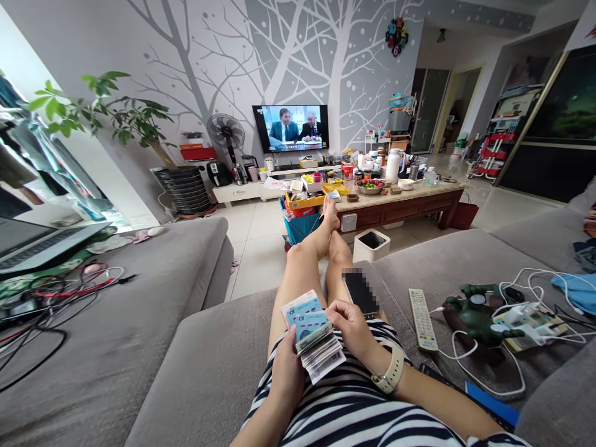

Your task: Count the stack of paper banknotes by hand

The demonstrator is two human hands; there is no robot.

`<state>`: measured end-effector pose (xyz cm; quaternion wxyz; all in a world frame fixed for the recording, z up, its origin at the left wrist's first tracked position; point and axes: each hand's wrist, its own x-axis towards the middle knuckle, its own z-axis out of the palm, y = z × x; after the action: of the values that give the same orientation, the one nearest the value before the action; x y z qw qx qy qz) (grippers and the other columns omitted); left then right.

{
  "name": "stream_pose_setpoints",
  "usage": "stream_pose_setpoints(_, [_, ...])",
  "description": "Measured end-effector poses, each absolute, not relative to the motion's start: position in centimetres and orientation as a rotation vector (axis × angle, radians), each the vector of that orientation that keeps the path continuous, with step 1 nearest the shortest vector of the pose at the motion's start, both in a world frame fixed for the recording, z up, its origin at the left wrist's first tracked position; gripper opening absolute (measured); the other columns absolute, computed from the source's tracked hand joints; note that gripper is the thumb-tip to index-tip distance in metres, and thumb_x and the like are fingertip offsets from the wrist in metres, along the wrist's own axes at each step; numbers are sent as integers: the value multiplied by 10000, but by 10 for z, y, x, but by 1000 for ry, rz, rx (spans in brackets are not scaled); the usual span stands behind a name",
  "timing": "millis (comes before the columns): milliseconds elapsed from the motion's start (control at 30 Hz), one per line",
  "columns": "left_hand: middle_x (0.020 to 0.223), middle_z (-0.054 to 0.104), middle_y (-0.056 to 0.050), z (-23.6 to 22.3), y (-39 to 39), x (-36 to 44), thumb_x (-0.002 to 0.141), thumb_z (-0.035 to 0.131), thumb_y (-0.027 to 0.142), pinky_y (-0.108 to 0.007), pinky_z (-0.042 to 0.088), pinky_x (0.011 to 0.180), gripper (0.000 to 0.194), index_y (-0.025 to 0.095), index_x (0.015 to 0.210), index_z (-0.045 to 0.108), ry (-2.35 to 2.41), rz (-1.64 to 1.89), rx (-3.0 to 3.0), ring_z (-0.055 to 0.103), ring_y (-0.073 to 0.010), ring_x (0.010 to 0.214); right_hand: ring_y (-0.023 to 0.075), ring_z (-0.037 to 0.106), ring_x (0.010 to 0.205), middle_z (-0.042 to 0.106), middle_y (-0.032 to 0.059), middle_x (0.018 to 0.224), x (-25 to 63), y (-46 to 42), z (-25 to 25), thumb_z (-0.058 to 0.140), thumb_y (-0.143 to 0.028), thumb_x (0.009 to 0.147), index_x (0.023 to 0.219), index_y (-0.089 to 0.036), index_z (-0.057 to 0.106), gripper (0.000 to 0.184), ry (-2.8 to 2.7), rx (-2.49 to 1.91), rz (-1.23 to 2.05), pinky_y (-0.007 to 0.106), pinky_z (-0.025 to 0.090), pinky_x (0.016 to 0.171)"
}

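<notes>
A stack of banknotes (321, 355) lies over my lap, bent so that its lower ends fan out towards me. My left hand (287, 366) is closed around the stack's left side, thumb on top. Blue-green notes (305, 308) stick out at the far end of the stack. My right hand (350, 326), with a pale watch (390, 371) on the wrist, pinches the right edge of an upper blue note between thumb and fingers. A dark phone (359, 290) rests on my right thigh, just beyond the right hand.
On the grey sofa to my right lie a remote control (423, 320), a dark green figure (479, 313) and a power strip (531, 326) with white cables. A laptop (28, 248) and tangled cables are at left. Ahead, my feet rest by a crowded coffee table (395, 208); a white bin (371, 247) stands before it.
</notes>
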<state>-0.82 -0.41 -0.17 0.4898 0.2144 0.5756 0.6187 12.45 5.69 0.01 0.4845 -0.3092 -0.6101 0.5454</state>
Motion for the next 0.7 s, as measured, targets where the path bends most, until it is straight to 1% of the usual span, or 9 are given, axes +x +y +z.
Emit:
stream_pose_setpoints(100, [786,743,-51,6,-7,-7,647,684,348,-284,499,773,243,164,801,725,1508,1488,633,657,-218,806,112,400,575,458,-44,596,125,55,1,577,-373,843,663,-171,556,271,-1490,-707,1342,236,316,564])
stream_pose_setpoints(167, [794,744,-48,9,-8,-6,652,676,314,-282,498,783,216,162,796,730,1554,1473,677,653,-220,821,112,408,581,474,-40,608,125,55,0,583,-370,844,677,-169,570,261,-1486,-694,1346,235,323,567])
stream_pose_setpoints(267, [804,742,-30,7,-8,-6,700,627,322,-304,500,818,218,167,810,733,1529,1476,685,657,-219,841,111,422,593,499,-35,641,125,55,-1,597,-361,841,724,-164,596,229,-1459,-678,1371,231,331,571])
stream_pose_setpoints(367, [770,734,-7,5,-6,-5,737,588,351,-337,499,842,238,178,814,733,1495,1505,631,666,-213,834,109,430,600,512,-32,662,124,55,-2,605,-348,841,760,-163,612,202,-1434,-664,1394,228,337,574])
stream_pose_setpoints(533, [749,733,-10,4,-5,-4,752,578,366,-352,496,850,249,169,739,728,1473,1521,657,673,-215,824,108,433,600,507,-34,658,124,55,-4,607,-339,845,765,-165,617,192,-1420,-653,1408,227,345,578])
stream_pose_setpoints(633, [806,745,-15,0,-5,-6,739,600,355,-326,499,838,248,165,818,737,1455,1512,668,670,-210,831,109,440,603,511,-33,661,124,55,-4,609,-337,846,766,-166,618,189,-1421,-658,1402,228,350,583])
stream_pose_setpoints(700, [859,751,-30,-2,-5,-7,696,646,346,-307,502,822,294,149,895,735,1431,1504,657,667,-214,836,108,445,604,515,-32,664,124,55,-4,611,-336,846,772,-166,620,186,-1418,-658,1401,229,352,585])
